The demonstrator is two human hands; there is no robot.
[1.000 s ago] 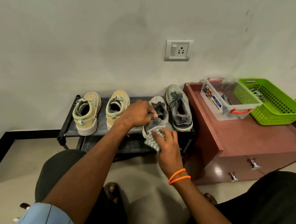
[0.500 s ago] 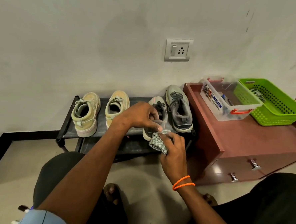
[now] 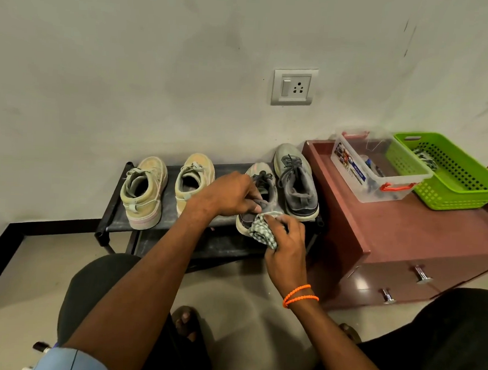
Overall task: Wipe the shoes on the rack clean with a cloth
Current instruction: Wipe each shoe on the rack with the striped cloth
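At the frame's centre, a grey shoe [image 3: 260,197] on the black rack [image 3: 167,208] is gripped at its collar by the left hand [image 3: 231,194], while a checked cloth [image 3: 263,229] is pinched against its heel by the right hand [image 3: 286,244].

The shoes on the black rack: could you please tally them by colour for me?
Beige lace-up sneakers: 2
Grey lace-up sneakers: 2
Total: 4 shoes
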